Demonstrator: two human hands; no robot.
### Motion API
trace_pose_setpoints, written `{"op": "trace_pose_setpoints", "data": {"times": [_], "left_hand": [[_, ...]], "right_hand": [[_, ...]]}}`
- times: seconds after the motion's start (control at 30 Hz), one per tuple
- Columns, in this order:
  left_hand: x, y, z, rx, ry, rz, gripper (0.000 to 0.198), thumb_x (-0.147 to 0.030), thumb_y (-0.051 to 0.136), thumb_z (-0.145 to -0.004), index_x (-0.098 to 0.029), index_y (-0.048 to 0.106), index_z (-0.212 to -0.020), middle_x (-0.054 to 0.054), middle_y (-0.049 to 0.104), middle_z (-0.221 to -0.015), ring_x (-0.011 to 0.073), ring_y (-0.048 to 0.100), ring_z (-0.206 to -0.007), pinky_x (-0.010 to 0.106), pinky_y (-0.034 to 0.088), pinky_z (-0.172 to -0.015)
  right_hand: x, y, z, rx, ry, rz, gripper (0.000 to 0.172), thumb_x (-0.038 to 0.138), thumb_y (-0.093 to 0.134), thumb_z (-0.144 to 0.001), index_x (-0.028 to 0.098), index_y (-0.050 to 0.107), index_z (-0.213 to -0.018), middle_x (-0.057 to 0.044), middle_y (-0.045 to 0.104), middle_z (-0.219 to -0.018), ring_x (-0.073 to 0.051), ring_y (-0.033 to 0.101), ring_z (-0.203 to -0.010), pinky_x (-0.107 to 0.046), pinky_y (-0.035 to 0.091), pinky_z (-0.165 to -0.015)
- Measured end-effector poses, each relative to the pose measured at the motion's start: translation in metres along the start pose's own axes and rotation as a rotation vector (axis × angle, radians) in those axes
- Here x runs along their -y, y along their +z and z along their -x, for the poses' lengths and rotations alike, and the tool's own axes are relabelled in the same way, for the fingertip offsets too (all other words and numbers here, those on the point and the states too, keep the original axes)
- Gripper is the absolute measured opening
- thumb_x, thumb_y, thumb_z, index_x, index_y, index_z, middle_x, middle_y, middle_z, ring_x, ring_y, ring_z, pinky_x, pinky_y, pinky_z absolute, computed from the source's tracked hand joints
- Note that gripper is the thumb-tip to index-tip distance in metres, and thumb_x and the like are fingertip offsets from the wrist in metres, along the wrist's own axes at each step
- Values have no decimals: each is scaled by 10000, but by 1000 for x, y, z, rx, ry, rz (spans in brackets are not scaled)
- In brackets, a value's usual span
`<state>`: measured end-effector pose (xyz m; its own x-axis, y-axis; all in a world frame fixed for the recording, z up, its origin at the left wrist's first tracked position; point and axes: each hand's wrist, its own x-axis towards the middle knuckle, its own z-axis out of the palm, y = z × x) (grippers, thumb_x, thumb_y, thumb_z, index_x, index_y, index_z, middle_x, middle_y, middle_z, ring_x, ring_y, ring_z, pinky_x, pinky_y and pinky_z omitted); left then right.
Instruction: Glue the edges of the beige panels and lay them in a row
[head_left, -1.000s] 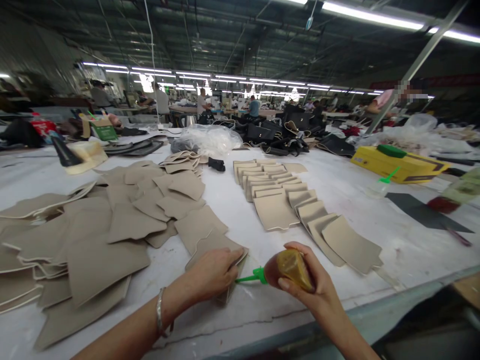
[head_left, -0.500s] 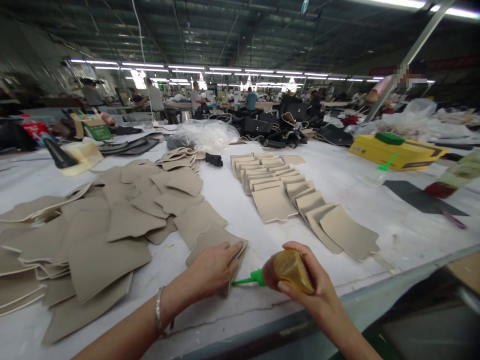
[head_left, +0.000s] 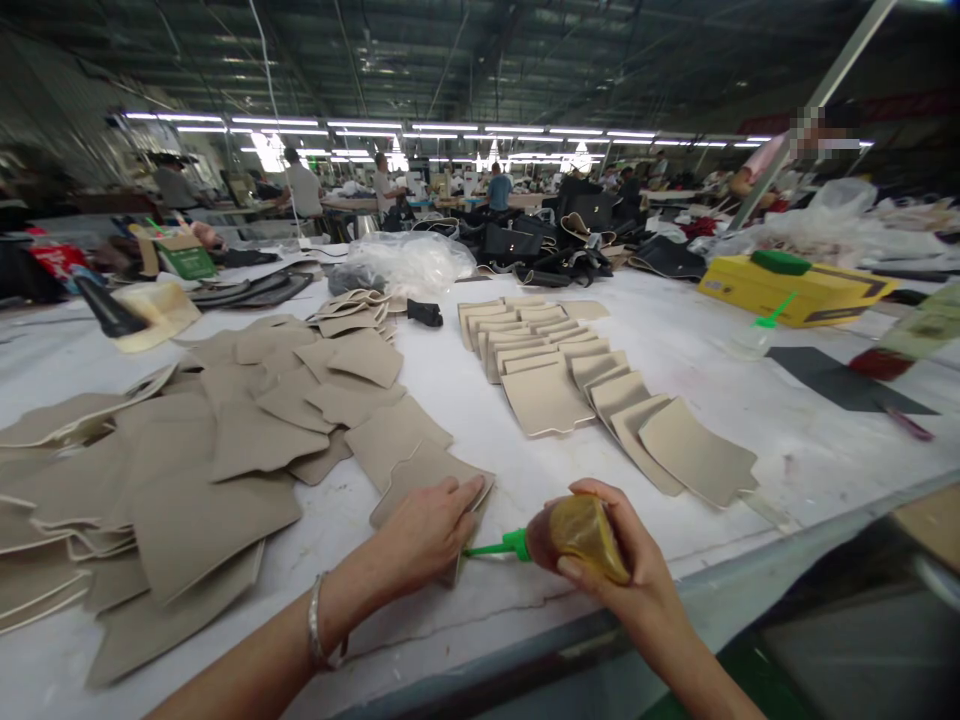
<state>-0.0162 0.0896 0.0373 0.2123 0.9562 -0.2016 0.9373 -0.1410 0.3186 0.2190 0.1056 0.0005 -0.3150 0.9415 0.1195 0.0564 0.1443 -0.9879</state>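
Note:
My left hand (head_left: 431, 530) is closed over the near edge of a taupe leather-like piece (head_left: 427, 470), fingers bent on its right corner and the thumb hidden. In my right hand (head_left: 634, 560) is a squeeze bottle (head_left: 581, 540) of amber-brown liquid, tipped on its side. Its thin green nozzle (head_left: 491, 548) points left, its tip at the piece's edge beside my left fingers. Another taupe piece lies partly under the held one. Left of my hand spreads a loose heap of similar pieces (head_left: 210, 510). Beyond the bottle, more pieces (head_left: 547, 395) overlap in rows.
A glue-stained white table (head_left: 480, 620) carries everything. Toward the right stand a yellow box (head_left: 795, 290), a small clear bottle (head_left: 754, 340) and a dark sheet (head_left: 840, 378). Clear plastic (head_left: 409, 262) and black bag parts (head_left: 525, 245) lie at the back. Other people work farther off.
The nozzle tip has shifted slightly up along the piece's edge, with the bottle still in my right hand. My left hand keeps its hold. The view has tilted a little.

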Motion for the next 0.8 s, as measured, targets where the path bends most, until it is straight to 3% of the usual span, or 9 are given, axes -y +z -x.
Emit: {"op": "trace_pose_setpoints", "data": {"times": [0.17, 0.4, 0.6, 0.8], "left_hand": [[1, 0, -1, 4, 2, 17, 477, -277, 318, -948, -232, 414, -1413, 84, 640, -1081, 270, 638, -990, 385, 463, -881], [3, 3, -4, 4, 20, 25, 471, -255, 300, -944, -226, 442, -1392, 92, 636, -1109, 263, 629, -1004, 374, 459, -884], [3, 2, -3, 15, 8, 42, 489, -258, 307, -940, -223, 418, -1415, 94, 637, -1092, 262, 630, -999, 368, 453, -885], [2, 0, -3, 10, 14, 62, 467, -265, 300, -946, -250, 436, -1393, 88, 639, -1115, 245, 619, -1020, 346, 443, -901]], "right_hand": [[-7, -4, -2, 113, 2, -67, 604, 406, 772, -728, 283, 440, -1217, -42, 599, -1110, -262, 595, -990, -335, 469, -826], [-12, -19, -22, -34, -123, 88, 562, 388, 766, -761, 268, 451, -1211, -62, 590, -1122, -264, 586, -1002, -368, 457, -870], [-8, -16, -17, 71, -156, 55, 527, 328, 763, -782, 286, 450, -1204, -60, 595, -1156, -255, 586, -1047, -353, 478, -887], [-8, -17, -22, 4, -189, 93, 531, 337, 765, -783, 301, 453, -1211, -40, 590, -1145, -241, 584, -1032, -337, 465, -876]]}}
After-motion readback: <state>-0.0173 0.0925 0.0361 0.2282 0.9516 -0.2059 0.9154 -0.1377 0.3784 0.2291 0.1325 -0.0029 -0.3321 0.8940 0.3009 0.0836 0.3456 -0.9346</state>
